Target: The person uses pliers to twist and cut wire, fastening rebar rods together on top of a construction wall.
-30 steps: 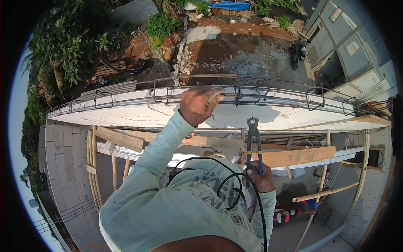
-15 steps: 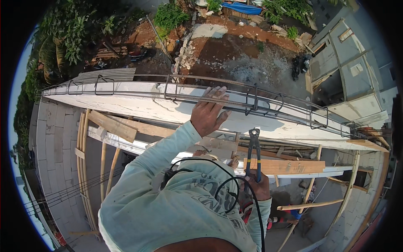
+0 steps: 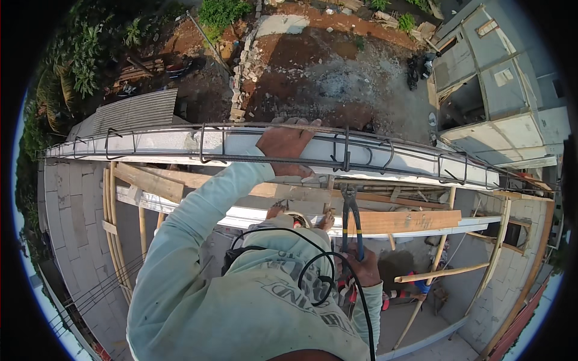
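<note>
A long cage of steel rebar (image 3: 392, 151) with square stirrups runs along the top of a white block wall (image 3: 241, 143) in front of me. My left hand (image 3: 285, 148) is closed on this cage, its fingers bent over the far bar; the fingertips are partly hidden. Lower and to the right, my right hand (image 3: 365, 268) grips the blue-and-black handles of a pair of end-cutting pincers (image 3: 350, 210). The pincers point away from me, jaws up near the wall's near side, apart from the cage.
Below the wall are wooden planks (image 3: 409, 222), bamboo poles (image 3: 442, 275) and my feet (image 3: 328, 219). Another person's arm (image 3: 409, 295) shows at lower right. A black cable (image 3: 361, 301) loops across my front. Beyond the wall the ground drops to dirt and rubble (image 3: 337, 78).
My left hand has gone from fingers laid across the bars to bent over the far bar. The cage appears shifted nearer over the wall top. The pincers stay in my right hand.
</note>
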Demonstrator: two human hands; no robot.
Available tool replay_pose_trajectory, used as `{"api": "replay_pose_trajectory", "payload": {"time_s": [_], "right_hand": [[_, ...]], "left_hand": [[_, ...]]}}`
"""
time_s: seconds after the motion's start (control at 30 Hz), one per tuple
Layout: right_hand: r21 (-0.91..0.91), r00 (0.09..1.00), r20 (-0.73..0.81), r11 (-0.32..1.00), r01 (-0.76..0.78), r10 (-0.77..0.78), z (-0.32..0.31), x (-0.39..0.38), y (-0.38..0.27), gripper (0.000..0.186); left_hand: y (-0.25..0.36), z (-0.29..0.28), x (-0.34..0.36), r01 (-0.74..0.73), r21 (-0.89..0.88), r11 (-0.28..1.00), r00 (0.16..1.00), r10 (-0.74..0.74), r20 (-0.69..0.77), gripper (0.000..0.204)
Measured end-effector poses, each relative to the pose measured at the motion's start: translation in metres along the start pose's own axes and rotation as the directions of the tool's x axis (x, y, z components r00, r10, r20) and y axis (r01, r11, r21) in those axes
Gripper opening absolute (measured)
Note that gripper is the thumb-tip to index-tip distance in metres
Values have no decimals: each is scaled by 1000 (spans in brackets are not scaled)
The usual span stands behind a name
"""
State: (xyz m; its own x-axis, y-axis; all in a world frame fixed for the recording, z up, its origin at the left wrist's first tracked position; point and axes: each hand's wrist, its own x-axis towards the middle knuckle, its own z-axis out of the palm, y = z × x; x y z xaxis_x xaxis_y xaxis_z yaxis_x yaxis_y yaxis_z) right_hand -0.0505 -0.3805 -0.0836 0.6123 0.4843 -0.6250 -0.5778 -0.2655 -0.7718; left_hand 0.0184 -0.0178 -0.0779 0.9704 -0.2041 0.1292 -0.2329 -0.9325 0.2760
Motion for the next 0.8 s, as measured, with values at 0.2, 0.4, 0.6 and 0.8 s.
{"api": "replay_pose_trajectory", "payload": {"time_s": [0.2,0.4,0.6,0.8], "right_hand": [[-202,995,84,978,-44,62,-15,21,6,27],[90,994,46,990,-106,102,-10,24,13,20],[24,993,85,996,-82,80,-15,27,11,26],[-57,999,43,998,-15,17,-16,15,4,30]], "left_hand": [[7,-15,16,192,-4,981,888,-172,426,107],[3,-5,7,144,62,988,946,-155,283,104],[4,-9,13,184,-6,983,929,-172,328,98],[1,-4,4,62,-17,998,997,-61,53,84]]}}
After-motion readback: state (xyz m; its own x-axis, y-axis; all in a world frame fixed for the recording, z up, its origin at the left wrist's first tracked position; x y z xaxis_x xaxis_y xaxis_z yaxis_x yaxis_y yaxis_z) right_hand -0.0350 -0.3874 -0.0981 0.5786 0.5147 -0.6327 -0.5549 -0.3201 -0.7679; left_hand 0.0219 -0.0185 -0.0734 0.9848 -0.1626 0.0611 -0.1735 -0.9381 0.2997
